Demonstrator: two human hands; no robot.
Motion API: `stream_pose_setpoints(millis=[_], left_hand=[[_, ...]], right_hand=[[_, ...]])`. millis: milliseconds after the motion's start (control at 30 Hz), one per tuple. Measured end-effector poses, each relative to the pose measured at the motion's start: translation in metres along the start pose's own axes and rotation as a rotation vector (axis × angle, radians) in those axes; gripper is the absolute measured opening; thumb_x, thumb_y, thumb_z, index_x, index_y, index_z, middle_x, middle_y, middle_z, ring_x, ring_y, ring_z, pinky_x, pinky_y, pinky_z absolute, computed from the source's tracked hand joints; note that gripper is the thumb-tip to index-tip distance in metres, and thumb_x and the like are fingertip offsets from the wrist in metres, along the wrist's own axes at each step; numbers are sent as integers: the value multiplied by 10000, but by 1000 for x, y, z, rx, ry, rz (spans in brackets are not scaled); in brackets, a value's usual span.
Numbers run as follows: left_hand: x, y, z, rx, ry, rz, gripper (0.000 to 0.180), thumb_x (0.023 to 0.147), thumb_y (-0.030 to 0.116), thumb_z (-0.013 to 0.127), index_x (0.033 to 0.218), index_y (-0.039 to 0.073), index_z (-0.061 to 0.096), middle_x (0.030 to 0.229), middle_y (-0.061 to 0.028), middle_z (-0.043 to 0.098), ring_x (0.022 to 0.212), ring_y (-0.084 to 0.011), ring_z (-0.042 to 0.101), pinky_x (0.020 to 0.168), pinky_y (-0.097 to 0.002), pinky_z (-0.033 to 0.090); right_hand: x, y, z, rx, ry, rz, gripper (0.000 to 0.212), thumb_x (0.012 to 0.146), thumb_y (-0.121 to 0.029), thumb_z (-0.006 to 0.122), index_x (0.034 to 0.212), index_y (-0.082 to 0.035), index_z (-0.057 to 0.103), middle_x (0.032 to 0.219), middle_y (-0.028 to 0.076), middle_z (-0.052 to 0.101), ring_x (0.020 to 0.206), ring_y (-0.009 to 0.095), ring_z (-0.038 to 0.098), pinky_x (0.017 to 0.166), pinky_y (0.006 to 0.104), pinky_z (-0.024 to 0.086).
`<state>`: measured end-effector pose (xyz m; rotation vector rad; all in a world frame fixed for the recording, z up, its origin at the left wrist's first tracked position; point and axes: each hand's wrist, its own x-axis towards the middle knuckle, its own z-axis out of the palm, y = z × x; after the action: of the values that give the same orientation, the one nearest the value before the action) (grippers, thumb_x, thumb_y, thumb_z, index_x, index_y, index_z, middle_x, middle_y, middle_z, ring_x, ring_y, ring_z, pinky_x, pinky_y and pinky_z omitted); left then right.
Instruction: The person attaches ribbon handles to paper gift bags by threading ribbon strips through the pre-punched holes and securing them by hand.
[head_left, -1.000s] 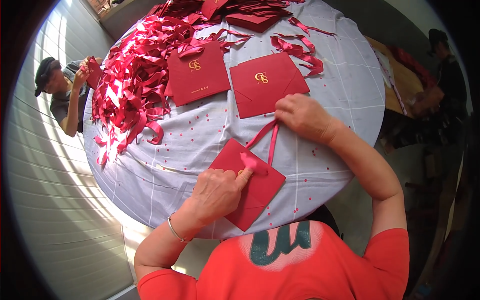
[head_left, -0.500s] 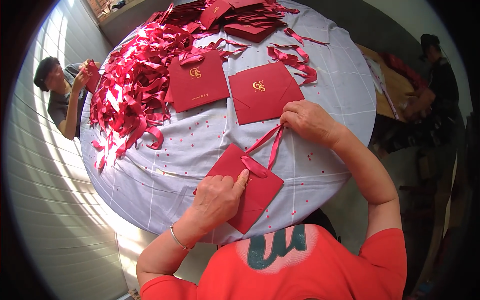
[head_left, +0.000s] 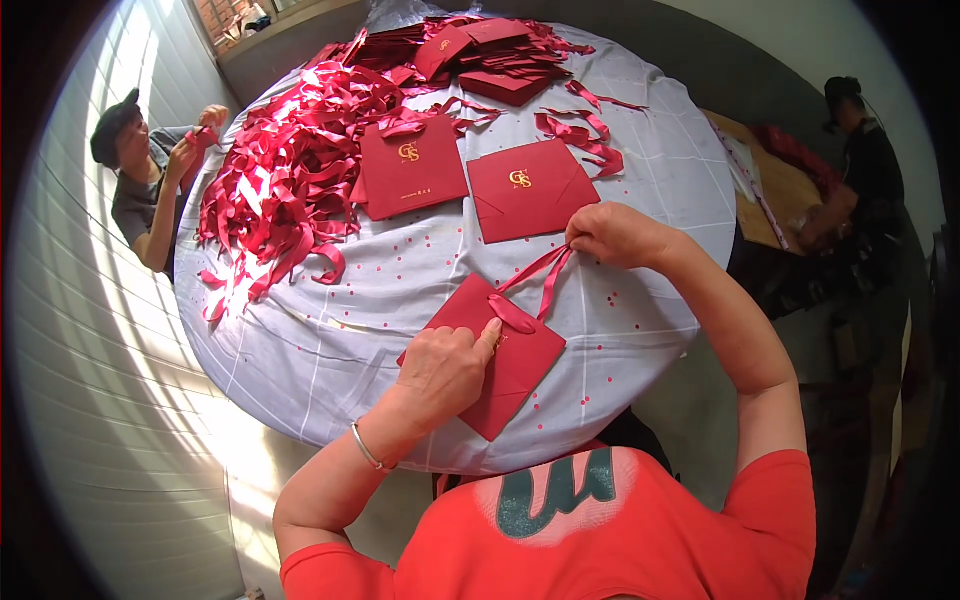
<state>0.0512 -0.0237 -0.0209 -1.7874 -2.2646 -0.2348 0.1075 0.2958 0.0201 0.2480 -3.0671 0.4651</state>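
Note:
A red paper gift bag (head_left: pixel 525 362) lies tilted on the cloth near the table's front edge. My left hand (head_left: pixel 437 370) holds it by its left side, one digit stretched over the front near gold print and the other fingers bent. From the bag's top rises a red ribbon handle (head_left: pixel 549 290), its end pinched in my right hand (head_left: pixel 615 234) and drawn up to the right. Just beyond that hand rests a second red bag (head_left: pixel 530 200), lying flat. Left of it lies another red bag (head_left: pixel 415 170), with a ribbon across its top.
A heap of loose red ribbons (head_left: pixel 290 160) covers the table's left side. Stacked red bags (head_left: pixel 505 85) stand at the far edge. Red paper dots dot the white cloth (head_left: pixel 640 290). One person (head_left: pixel 150 180) sits at left, another (head_left: pixel 870 160) works at a wooden table (head_left: pixel 770 195) on the right.
The view has shifted slightly. My hands keep their holds, and the ribbon loop looks narrower, pulled a little to the right. The person at left has changed their hands' position.

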Motion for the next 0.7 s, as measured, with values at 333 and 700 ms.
stream_pose_setpoints(millis=[333, 700], left_hand=[[-1, 41, -47, -230, 252, -114, 727, 725, 396, 797, 1218, -73, 542, 1145, -244, 586, 1020, -368, 598, 878, -434, 481], [1, 60, -72, -673, 402, -233, 539, 791, -60, 600, 1319, -57, 489, 1065, -266, 668, 902, -392, 695, 763, -403, 559]], right_hand=[[-21, -85, -49, 1150, 143, 182, 168, 838, 13, 632, 992, 16, 699, 736, 56, 654, 596, 86, 604, 502, 226, 476], [-43, -147, -109, 1425, 216, -169, 175, 889, -58, 622, 1013, 48, 684, 737, 115, 654, 541, 123, 576, 497, 235, 462]])
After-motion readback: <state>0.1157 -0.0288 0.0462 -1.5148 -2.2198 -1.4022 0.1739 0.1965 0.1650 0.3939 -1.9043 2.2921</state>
